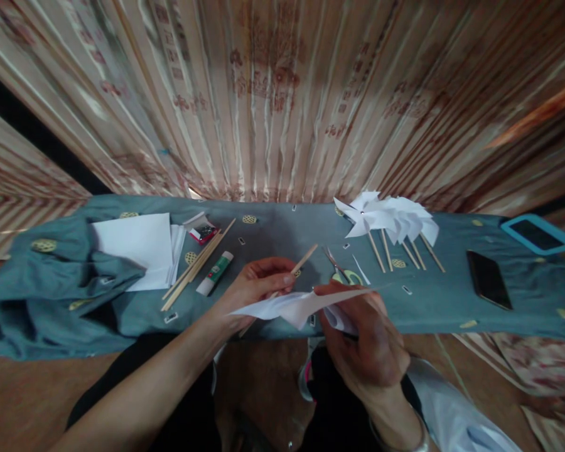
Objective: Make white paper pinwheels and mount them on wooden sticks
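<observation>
My left hand (263,281) is closed around a thin wooden stick (306,256), whose upper end points away to the right. Across and just above that hand lies a folded white paper pinwheel (294,307), seen nearly edge-on. My right hand (365,336) grips the pinwheel's right side, its fingers partly hidden behind the paper. Whether the stick touches the pinwheel I cannot tell. Just beyond my hands lie scissors (343,271) with pale green handles and a narrow white paper scrap (360,269).
Finished pinwheels on sticks (395,220) lie overlapped at the back right. Left of my hands are a glue stick (215,274), loose wooden sticks (195,270), a small red box (201,230) and white paper sheets (136,245). A phone (488,279) and a blue-framed tablet (539,234) lie right.
</observation>
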Demonstrator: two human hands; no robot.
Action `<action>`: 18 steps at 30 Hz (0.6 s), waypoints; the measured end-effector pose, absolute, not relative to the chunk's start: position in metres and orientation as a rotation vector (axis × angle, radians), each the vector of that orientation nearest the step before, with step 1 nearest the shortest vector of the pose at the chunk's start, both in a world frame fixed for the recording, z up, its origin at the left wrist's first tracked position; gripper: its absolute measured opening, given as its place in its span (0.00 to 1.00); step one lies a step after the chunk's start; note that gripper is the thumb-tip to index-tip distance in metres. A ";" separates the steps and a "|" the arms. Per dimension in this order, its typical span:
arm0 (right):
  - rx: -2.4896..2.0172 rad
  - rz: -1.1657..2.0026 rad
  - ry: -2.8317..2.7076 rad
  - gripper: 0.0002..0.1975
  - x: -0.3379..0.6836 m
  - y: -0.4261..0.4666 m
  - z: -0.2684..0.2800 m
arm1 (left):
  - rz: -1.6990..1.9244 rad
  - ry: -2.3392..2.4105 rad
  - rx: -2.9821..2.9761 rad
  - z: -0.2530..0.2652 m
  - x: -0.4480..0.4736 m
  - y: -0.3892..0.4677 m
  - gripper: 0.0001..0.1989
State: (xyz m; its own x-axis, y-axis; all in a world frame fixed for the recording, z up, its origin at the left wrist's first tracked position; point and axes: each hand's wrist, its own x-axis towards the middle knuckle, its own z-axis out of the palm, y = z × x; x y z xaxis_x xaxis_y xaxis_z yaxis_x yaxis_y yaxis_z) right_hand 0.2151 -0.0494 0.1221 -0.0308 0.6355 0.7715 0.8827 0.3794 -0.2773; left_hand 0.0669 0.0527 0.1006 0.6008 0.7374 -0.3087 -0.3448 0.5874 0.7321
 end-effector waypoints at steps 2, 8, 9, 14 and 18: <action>-1.347 -0.356 -1.745 0.18 0.216 -0.050 0.123 | 0.687 0.668 0.673 0.100 0.068 0.053 0.17; -1.446 -0.296 -1.690 0.14 0.220 -0.049 0.126 | 0.673 0.716 0.837 0.101 0.068 0.053 0.14; -1.442 -0.285 -1.686 0.15 0.221 -0.050 0.126 | 0.676 0.720 0.901 0.102 0.067 0.053 0.13; -1.484 -0.292 -1.644 0.19 0.224 -0.059 0.122 | 0.747 0.689 1.189 0.107 0.065 0.052 0.08; -1.532 -0.188 -1.621 0.15 0.227 -0.066 0.116 | 0.777 0.641 1.256 0.106 0.064 0.052 0.06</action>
State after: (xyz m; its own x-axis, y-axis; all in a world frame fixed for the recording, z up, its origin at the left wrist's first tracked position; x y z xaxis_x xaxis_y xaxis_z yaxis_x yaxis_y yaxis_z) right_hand 0.2274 -0.0662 0.1159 0.1392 0.7366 0.6618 0.8683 0.2306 -0.4392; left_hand 0.0643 0.0525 0.1062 0.5930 0.8052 -0.0063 -0.1598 0.1253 0.9792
